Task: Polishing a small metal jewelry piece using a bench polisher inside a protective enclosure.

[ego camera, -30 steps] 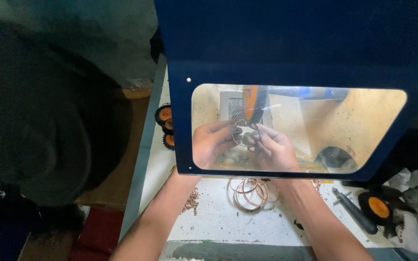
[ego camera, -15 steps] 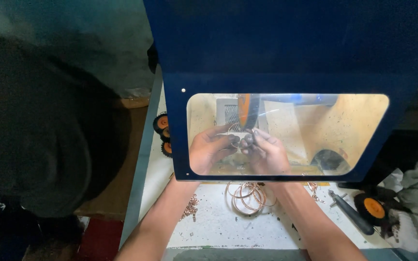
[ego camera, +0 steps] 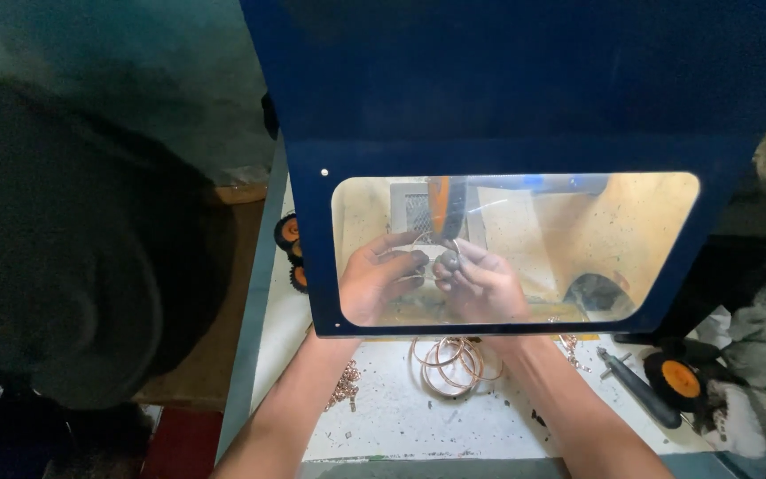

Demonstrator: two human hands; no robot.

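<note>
Copper-coloured thin ring [ego camera: 420,251], pinched between the left hand [ego camera: 381,282] and right hand [ego camera: 482,286], sits just under the orange wheel [ego camera: 443,206] behind the blue shield [ego camera: 507,124]: this looks like the polishing step, needing steady pressure next. Both hands meet, fingers curled, forearms reaching up under the window. Loose rings [ego camera: 450,365] lie below the wrists

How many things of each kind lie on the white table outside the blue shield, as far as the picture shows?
Orange-centred black wheels: 3, two at the left edge and one at the right
Bundle of copper wire rings: 1
Dark hand tool: 1
Total: 5
</note>
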